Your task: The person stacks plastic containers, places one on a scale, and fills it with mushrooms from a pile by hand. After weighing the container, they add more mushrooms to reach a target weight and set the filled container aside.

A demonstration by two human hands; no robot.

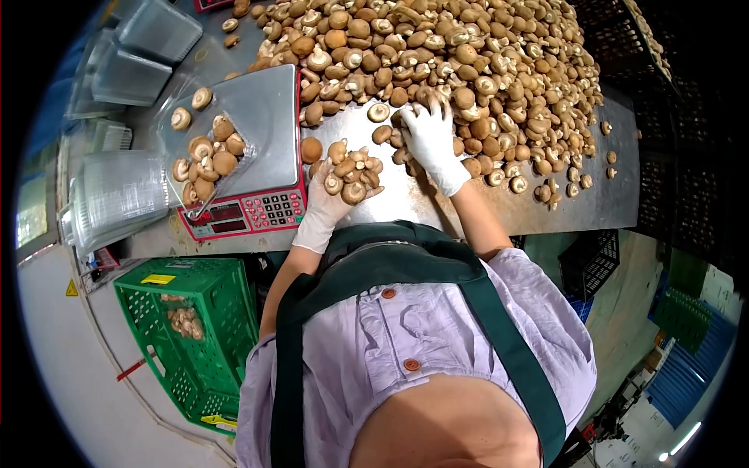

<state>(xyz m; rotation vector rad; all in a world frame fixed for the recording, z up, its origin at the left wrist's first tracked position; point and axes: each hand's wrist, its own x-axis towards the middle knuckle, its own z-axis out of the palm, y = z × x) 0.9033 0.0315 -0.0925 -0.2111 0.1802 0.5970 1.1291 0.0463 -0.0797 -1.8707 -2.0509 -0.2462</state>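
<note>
My left hand, in a white glove, cradles a cluster of brown shiitake mushrooms close to the scale's right side. My right hand, also gloved in white, reaches to the near edge of the large mushroom pile. Its fingers are apart and touch mushrooms there; some of what lies under them is hidden. A few loose mushrooms lie between the two hands. On the red digital scale, a clear plastic tray holds several mushrooms, with two more toward its far end.
Stacked clear plastic trays stand left of the scale, and more trays lie behind. Below the table's left end is a green crate with a packed tray of mushrooms. Dark perforated crates rise at the right.
</note>
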